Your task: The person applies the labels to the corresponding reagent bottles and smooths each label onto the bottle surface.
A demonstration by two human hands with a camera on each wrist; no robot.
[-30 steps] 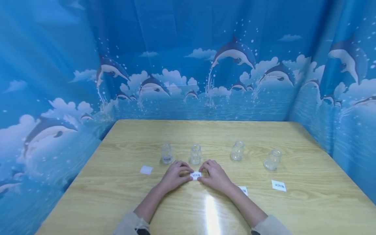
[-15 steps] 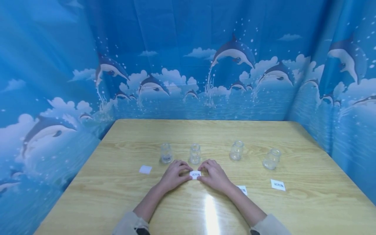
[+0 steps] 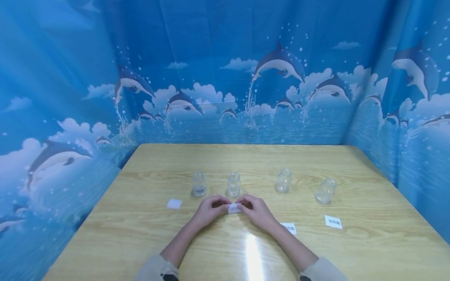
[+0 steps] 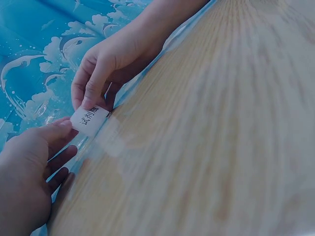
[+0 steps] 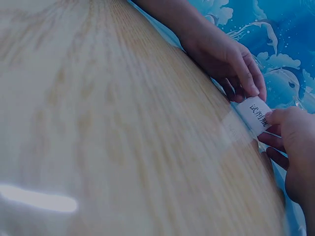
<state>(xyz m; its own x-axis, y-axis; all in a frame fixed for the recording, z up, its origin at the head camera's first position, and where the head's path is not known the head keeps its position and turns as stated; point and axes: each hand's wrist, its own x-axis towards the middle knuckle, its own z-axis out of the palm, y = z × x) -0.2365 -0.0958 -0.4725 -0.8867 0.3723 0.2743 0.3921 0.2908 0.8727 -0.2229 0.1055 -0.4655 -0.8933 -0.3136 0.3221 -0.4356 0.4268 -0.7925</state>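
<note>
Card (image 3: 233, 208) is pinched between both hands (image 3: 209, 210) (image 3: 257, 210).

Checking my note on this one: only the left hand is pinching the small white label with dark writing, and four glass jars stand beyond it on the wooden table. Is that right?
Not quite: the right hand pinches the white label too, opposite the left hand, as the left wrist view shows. The rest of your note holds.
</note>
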